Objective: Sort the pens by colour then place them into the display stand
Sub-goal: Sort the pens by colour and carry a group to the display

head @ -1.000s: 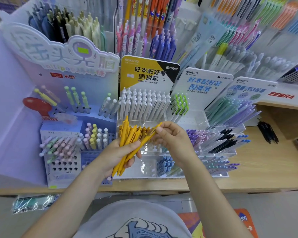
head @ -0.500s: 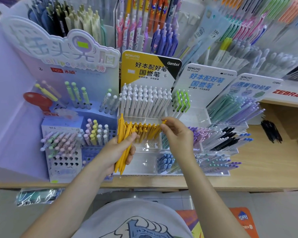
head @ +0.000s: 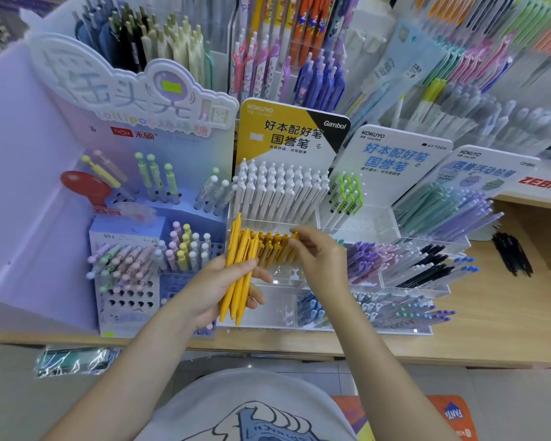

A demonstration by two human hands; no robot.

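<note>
The left hand is gripping a bundle of yellow pens, fingers curled round them, tips pointing up and far. The right hand, wrist bent, is pinching one yellow pen at the row of yellow pens standing in the clear display stand on the tabletop.

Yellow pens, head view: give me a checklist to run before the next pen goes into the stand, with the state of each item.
1. Left hand grips the yellow bundle: ok.
2. Bundle is one colour: ok.
3. Right hand at the yellow row in the stand: ok.
4. Right hand has let go of its pen: cannot tell.
5. Free slot left in that row: cannot tell.
6. White pens behind stay separate: ok.
</note>
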